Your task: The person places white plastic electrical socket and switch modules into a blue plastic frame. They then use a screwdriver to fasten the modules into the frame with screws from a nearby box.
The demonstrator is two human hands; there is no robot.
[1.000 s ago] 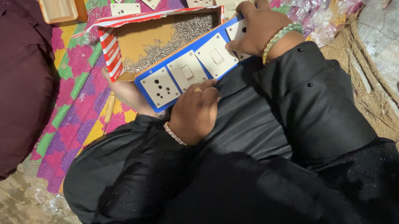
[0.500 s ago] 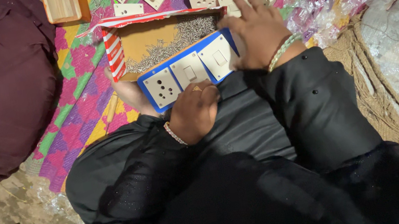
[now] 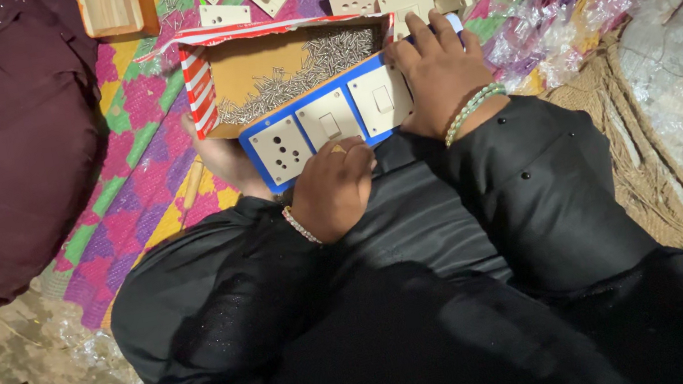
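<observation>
Switch panel (image 3: 330,121), right end under right hand (image 3: 438,71)
</observation>
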